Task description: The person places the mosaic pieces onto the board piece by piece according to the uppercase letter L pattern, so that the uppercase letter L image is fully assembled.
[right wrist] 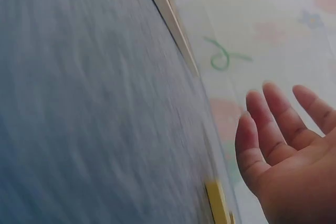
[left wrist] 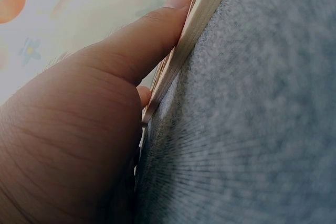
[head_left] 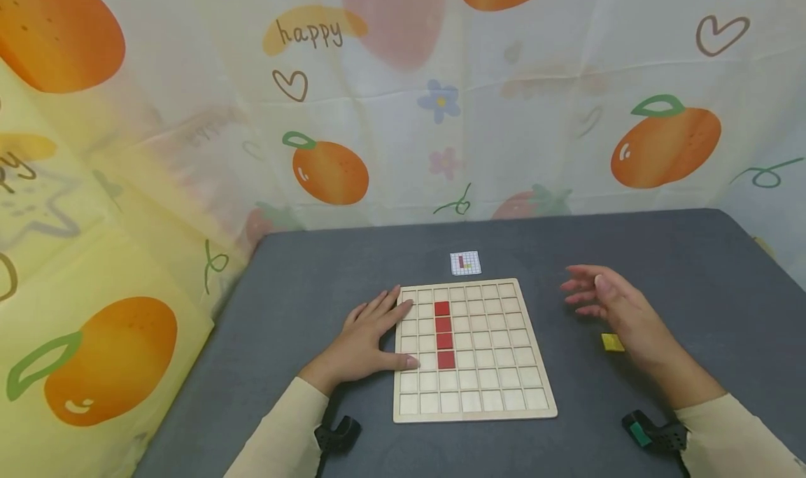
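A pale wooden grid board (head_left: 475, 416) lies flat on the table. Several red square tiles (head_left: 444, 340) form a column in its third row of cells from the left. My left hand (head_left: 365, 341) rests on the board's left edge, thumb and fingers spread; in the left wrist view the thumb (left wrist: 149, 40) touches the rim. To the right of the board, my right hand (head_left: 620, 313) hovers with relaxed fingers and nothing in them. A yellow tile (head_left: 611, 342) lies beside that hand, partly hidden by it, and shows as a yellow block (right wrist: 216, 203) in the right wrist view.
A small printed card (head_left: 465, 263) with a grid and red and yellow marks lies behind the board. The grey table (head_left: 302, 275) ends at a fruit-patterned cloth (head_left: 390, 128) at the back and left.
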`<state>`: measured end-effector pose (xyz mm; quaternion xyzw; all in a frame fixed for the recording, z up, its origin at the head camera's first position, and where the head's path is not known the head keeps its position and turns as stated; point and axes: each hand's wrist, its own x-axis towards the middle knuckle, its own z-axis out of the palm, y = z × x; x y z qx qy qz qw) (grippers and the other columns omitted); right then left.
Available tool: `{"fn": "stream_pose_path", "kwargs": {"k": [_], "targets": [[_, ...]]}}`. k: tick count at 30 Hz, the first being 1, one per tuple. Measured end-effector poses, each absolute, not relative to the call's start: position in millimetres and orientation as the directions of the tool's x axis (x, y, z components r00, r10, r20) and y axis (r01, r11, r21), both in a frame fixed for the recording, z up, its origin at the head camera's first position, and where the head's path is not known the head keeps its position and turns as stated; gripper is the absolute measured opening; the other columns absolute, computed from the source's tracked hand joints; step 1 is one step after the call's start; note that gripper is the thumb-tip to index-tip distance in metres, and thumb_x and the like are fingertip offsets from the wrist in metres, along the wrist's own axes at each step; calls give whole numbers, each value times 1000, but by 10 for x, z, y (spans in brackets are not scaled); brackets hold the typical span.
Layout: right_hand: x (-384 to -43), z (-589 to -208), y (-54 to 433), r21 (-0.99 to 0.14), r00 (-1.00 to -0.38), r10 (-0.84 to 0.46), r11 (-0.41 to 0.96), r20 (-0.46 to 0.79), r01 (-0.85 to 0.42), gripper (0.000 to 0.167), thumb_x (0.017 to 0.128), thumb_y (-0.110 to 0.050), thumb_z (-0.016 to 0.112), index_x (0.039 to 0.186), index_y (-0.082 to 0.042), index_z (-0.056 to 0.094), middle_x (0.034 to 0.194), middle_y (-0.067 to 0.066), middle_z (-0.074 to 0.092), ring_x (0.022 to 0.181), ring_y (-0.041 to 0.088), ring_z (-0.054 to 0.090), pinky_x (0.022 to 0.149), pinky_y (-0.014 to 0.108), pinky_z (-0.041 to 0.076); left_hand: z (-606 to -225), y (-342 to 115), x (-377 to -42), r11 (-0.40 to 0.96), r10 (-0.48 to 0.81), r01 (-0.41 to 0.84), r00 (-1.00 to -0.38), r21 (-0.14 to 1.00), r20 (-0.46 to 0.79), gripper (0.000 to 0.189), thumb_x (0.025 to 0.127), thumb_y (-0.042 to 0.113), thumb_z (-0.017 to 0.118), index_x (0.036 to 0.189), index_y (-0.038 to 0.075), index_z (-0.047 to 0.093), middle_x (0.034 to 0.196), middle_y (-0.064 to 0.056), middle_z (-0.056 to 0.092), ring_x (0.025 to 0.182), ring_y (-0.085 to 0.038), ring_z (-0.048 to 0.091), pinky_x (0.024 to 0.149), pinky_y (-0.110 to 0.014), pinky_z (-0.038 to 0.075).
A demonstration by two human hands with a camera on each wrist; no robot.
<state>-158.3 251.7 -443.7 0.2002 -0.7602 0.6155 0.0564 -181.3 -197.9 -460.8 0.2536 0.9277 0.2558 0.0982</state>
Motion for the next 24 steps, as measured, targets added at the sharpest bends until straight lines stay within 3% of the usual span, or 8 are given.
{"fn": "stream_pose_path", "kwargs": {"k": [9,17,21,24], "targets": [[-1637,-4460,2917,-885,-935,-141,303,324,-353,42,122,-21,30,155,-14,54,132,3,68,117,14,65,93,18,50,-4615,-1987,-1820,739,525,426,-850,522,-50,107,89,72,79,173,24,36,181,0,11,166,-28,5,126,-64,4],[-1687,-4601,3239,-901,-957,-70,326,281,-288,32,122,-22,38,145,-30,58,126,-11,69,114,4,65,91,14,47,-4601,-1972,-1809,739,527,425,-848,522,-55,107,89,73,79,173,23,35,182,0,10,166,-28,4,126,-63,3],[-1696,-4627,3303,-889,-976,-44,406,215,-214,33,119,-22,48,152,-17,55,123,-14,66,109,-2,61,86,14,45,-4595,-1970,-1804,745,519,416,-852,521,-62,107,88,73,79,173,24,35,181,1,10,166,-27,4,126,-63,3],[-1699,-4637,3312,-834,-989,-60,531,137,-148,52,115,-26,61,158,-1,47,131,1,66,108,-1,57,81,14,45,-4602,-1976,-1803,752,514,411,-855,516,-68,108,88,74,79,173,25,35,181,1,9,166,-27,4,126,-62,3]]}}
